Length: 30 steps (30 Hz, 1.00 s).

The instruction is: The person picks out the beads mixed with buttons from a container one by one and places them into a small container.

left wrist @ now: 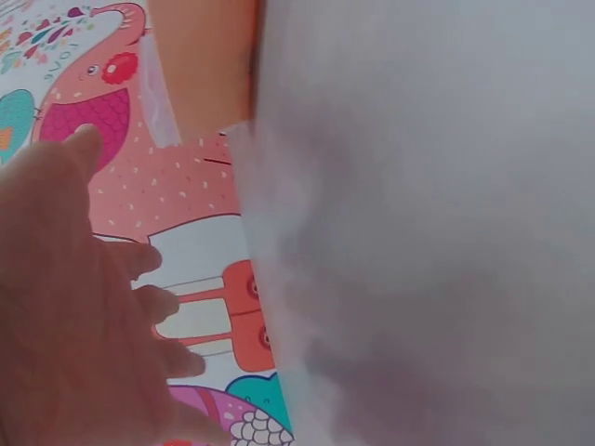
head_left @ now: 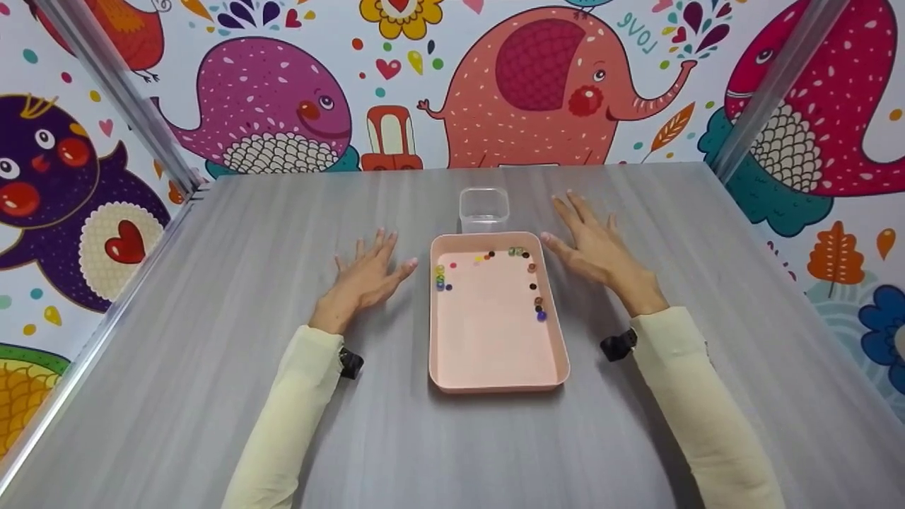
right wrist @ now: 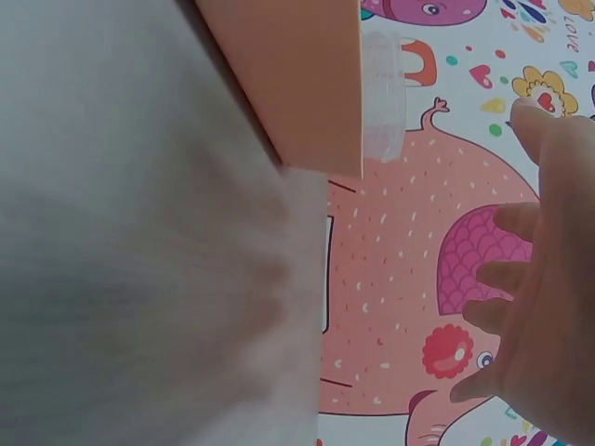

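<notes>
A pink rectangular tray (head_left: 495, 353) lies on the grey table between both hands. Small coloured beads, several of them, sit along its far end and sides, among them a blue bead (head_left: 541, 316) by the right wall. Just behind the tray stands a clear plastic container (head_left: 484, 205). To the left of the tray, my left hand (head_left: 364, 279) is spread with straight fingers and holds nothing. My right hand (head_left: 597, 247) is at the tray's far right corner, fingers extended, also holding nothing. Both wrist views show the fingers apart from the tray wall (right wrist: 297, 84).
The grey table (head_left: 233, 297) reaches back to a wall panel (head_left: 424, 71) printed with cartoon animals. Metal posts (head_left: 117, 92) rise at the far corners. A dark wrist camera (head_left: 619, 345) sits at each sleeve cuff.
</notes>
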Available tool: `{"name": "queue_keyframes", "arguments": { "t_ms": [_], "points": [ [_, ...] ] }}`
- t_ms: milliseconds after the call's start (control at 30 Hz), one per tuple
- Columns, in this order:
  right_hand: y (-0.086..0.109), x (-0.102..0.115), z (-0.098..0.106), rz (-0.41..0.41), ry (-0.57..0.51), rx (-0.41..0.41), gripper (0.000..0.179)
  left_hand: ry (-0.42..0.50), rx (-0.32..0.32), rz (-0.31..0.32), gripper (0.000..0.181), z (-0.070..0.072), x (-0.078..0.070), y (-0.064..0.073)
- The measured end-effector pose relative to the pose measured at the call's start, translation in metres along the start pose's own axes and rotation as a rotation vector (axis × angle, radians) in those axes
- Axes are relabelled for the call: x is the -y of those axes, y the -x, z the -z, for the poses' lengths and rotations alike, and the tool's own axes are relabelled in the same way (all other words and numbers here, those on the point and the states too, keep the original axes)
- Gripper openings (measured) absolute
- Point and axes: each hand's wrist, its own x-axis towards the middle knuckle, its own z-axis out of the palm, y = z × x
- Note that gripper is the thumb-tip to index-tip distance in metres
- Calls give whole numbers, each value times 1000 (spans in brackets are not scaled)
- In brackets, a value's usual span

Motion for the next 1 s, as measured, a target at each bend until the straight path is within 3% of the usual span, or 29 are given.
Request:
{"name": "queue_keyframes", "arguments": {
  "t_ms": [367, 633, 867, 1000],
  "points": [
    [3, 14, -10, 37, -70, 37, 89, 85, 74, -6, 87, -5, -14, 8],
    [7, 17, -15, 100, -253, 32, 78, 139, 104, 46, 86, -4, -24, 15],
    [10, 19, -19, 112, -413, 39, 83, 288, 129, -33, 81, -6, -30, 17],
    [12, 23, -21, 111, -555, 60, 74, 339, 140, -43, 79, -8, -31, 19]
  ]
}}
